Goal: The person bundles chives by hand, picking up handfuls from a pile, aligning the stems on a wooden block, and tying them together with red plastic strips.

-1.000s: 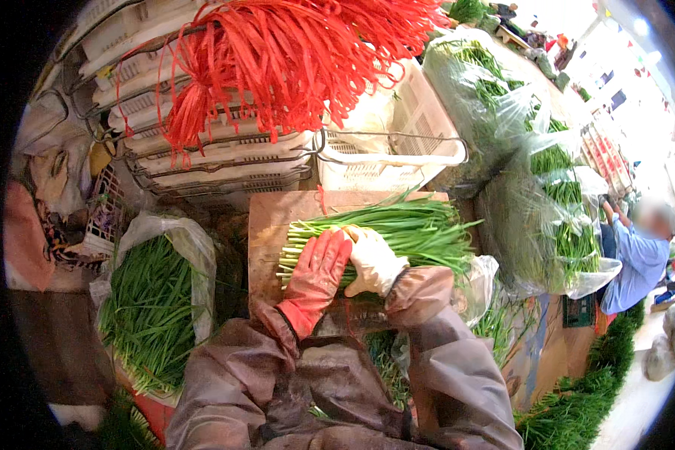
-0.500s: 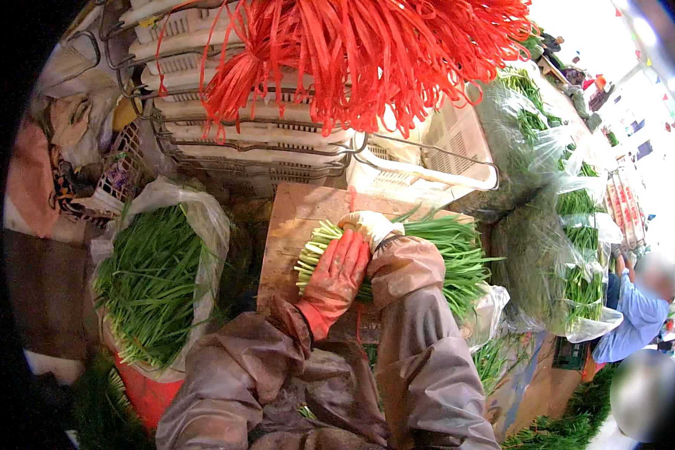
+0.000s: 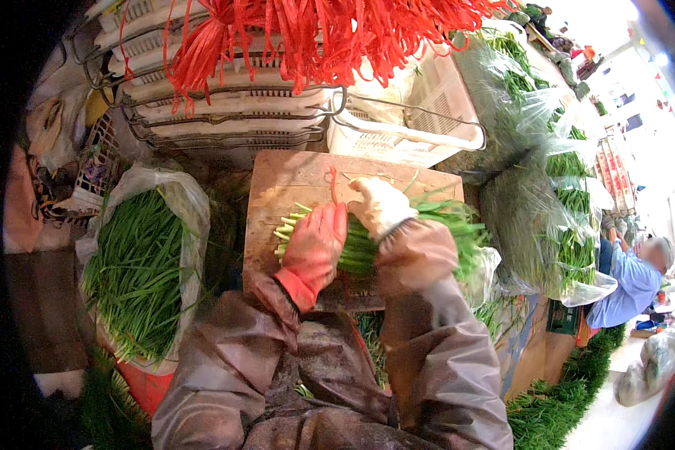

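A bunch of green garlic chives (image 3: 358,251) lies across a wooden board (image 3: 277,176), pale cut ends to the left and leaves to the right. My left hand (image 3: 316,244), in a red glove, presses over the stalk end of the bunch with its fingers together. At its fingertips a thin red tie strip (image 3: 332,182) runs up onto the board. My right hand (image 3: 380,206), in a whitish glove, is curled above the bunch beside the strip. Its fingertips are drawn in, and whatever they hold is too small to make out. The leaves beyond my right sleeve are blurred.
Many red tie strips (image 3: 300,37) hang above the board. Behind stand stacked white crates (image 3: 225,109) and an open white crate (image 3: 397,142). At left is a bag of chives (image 3: 139,270); at right, plastic-wrapped chives (image 3: 529,217). A person in blue (image 3: 630,277) is far right.
My right hand has lifted off the bunch toward the right, and its fingers have curled. My left hand stays on the stalks, its fingertips now at the red strip. The whole view has shifted.
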`<state>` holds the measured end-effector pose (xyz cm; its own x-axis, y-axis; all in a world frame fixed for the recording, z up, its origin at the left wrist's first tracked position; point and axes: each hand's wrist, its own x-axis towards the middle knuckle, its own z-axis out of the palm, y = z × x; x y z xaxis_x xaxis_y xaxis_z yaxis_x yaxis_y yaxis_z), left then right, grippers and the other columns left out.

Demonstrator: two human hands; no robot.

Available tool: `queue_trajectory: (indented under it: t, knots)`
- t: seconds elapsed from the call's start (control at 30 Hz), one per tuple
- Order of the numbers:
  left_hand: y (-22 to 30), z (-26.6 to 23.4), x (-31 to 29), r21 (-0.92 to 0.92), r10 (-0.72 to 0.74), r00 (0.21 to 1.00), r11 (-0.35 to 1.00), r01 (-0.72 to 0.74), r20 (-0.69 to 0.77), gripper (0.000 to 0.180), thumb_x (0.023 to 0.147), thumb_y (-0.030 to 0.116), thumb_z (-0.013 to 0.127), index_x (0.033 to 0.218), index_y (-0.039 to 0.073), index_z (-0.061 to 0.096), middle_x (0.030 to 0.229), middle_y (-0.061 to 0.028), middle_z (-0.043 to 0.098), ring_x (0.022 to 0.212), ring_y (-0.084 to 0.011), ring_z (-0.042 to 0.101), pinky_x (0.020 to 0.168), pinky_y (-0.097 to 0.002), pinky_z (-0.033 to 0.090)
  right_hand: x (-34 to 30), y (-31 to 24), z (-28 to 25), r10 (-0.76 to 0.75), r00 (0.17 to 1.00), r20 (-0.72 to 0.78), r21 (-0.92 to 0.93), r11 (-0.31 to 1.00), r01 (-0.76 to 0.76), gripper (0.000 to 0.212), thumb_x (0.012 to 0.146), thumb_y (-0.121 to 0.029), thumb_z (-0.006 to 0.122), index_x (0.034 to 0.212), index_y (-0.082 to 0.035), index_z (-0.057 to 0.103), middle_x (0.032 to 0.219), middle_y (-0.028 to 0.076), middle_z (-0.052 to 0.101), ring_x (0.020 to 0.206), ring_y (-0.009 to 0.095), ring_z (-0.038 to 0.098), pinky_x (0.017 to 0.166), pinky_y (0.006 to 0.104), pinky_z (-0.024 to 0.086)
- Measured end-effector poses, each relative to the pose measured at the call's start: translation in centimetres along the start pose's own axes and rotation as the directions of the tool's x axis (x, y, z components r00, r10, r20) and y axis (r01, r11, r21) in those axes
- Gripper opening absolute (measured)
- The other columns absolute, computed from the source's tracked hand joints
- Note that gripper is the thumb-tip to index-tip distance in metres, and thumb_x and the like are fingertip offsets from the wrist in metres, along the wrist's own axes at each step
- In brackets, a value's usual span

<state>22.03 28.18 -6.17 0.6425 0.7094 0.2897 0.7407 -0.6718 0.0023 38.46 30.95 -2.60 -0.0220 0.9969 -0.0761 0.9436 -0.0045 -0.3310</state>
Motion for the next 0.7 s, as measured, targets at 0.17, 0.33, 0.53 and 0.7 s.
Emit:
queue_trajectory:
  t: [0.17,0.33,0.53,0.7]
  knots:
    - [-1.1,-1.6,2.1,-0.14,-0.043,0.975,0.987,0.075,0.219,0.077,0.049,0.03,0.083,0.11,0.0,0.047,0.089,-0.0108,0.058,0.088,-0.0262,0.059,0.076,-0.0356,0.048,-9.3,-2.7,-6.0,-0.328,0.942,0.074,0.056,0.944,0.325,0.033,0.08,-0.013,0.06,0.113,-0.018,0.058,0.092,0.011,0.062,0.09,0.031,0.061,0.075,0.039,0.05]
    - [-0.3,0.8,1.8,-0.1,-0.022,0.996,0.994,0.031,0.089,0.07,0.062,0.026,0.075,0.119,-0.001,0.045,0.094,-0.0096,0.058,0.089,-0.0253,0.058,0.075,-0.0379,0.047,-18.1,-0.7,5.1,-0.389,0.831,0.398,-0.027,0.9,0.434,0.034,0.082,-0.015,0.054,0.115,-0.022,0.056,0.089,0.006,0.059,0.088,0.031,0.059,0.073,0.0389,0.051]
    - [0.0,0.9,1.0,-0.027,0.018,0.998,0.999,-0.019,-0.053,0.051,0.08,0.016,0.056,0.126,-0.001,0.043,0.095,-0.0084,0.056,0.092,-0.0233,0.056,0.074,-0.0371,0.047,-16.8,-1.6,3.9,-0.428,0.901,0.07,0.303,0.87,0.389,0.021,0.084,-0.027,0.06,0.101,-0.015,0.061,0.09,0.008,0.059,0.086,0.03,0.06,0.069,0.0409,0.05]
    - [-0.6,1.1,1.7,0.091,0.004,0.994,0.996,-0.014,0.111,0.047,0.082,0.014,0.053,0.126,0.0,0.046,0.092,-0.0061,0.055,0.087,-0.0215,0.057,0.072,-0.0343,0.047,-12.6,-3.5,1.1,-0.493,0.865,-0.093,0.333,0.804,0.493,0.013,0.072,-0.016,0.063,0.085,-0.013,0.063,0.077,0.005,0.058,0.072,0.028,0.06,0.061,0.037,0.048]
